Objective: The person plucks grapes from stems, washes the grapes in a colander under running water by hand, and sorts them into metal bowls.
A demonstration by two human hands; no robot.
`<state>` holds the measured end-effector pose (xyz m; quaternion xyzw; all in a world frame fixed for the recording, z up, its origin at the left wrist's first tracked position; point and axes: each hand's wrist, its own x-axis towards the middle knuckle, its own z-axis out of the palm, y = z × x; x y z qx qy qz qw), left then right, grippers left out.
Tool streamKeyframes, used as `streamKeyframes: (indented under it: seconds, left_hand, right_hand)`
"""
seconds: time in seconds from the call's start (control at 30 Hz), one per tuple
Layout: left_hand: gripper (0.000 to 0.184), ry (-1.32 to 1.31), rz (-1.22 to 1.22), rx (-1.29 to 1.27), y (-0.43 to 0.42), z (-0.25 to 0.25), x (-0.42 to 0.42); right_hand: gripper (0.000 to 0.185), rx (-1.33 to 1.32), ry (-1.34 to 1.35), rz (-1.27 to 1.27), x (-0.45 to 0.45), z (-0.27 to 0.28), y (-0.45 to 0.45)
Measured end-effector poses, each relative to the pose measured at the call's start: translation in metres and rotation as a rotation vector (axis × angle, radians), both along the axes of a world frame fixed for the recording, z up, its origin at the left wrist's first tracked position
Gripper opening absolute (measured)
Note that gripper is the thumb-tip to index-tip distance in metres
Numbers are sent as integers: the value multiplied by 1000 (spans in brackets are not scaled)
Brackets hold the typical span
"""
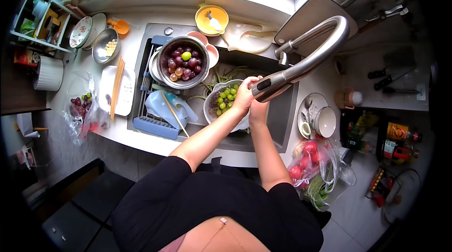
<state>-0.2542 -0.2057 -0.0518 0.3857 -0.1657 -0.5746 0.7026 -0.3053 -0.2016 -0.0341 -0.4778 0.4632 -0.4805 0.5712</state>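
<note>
Sink [278,135]: steel, set in a pale counter [235,158].
Hands: left hand [243,97] and right hand [257,111] together at the tap [294,70]; cannot tell whether they grip.
Pot [188,46]: dark grapes [187,72] — probably done.
Bag [73,127]: more grapes [81,107], seemingly left.
Colander [208,108]: green grapes [228,97] in the sink — round, glossy, apparently midway.

The person wears a black top [212,200] with short sleeves [280,205], a fine chain [214,233] with a small glinting pendant [223,221], and dusky-pink fabric [174,243] beneath.
</note>
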Motion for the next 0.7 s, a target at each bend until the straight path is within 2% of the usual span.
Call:
streamKeyframes:
  seconds: [0.07,0.13,0.2,0.27,0.33,0.4,0.47,0.53,0.6,0.67,0.7]
  left_hand:
    - [23,25,41,60,0,1,10]
    - [19,242,84,160,5,10,30]
    - [15,431,146,181,13,17,65]
    - [16,555,184,82,19,40,106]
    - [20,865,166,-12,19,42,158]
    - [17,726,258,-20,20,58,195]
    - [17,290,354,-16,18,65,218]
    - [19,-85,378,27,13,58,237]
    - [25,-999,416,51,10,25,257]
    - [28,-1490,427,3,8,26,257]
    - [29,-1500,347,57,9,24,254]
  right_hand:
    - [37,-8,-68,-9,11,-8,0]
    - [41,-13,94,40,30,11,-1]
    - [41,63,-49,85,43,20,5]
    - [40,-53,117,144,42,3,-1]
    - [38,211,-65,92,40,2,-1]
    - [36,504,-205,33,31,-12,-1]
    - [34,626,-125,2,20,-39,1]
    - [32,526,120,37,2,-72,1]
    - [31,431,387,92,-16,-105,1]
    - [31,344,677,159,-38,-139,5]
    - [34,250,758,192,-41,-143,7]
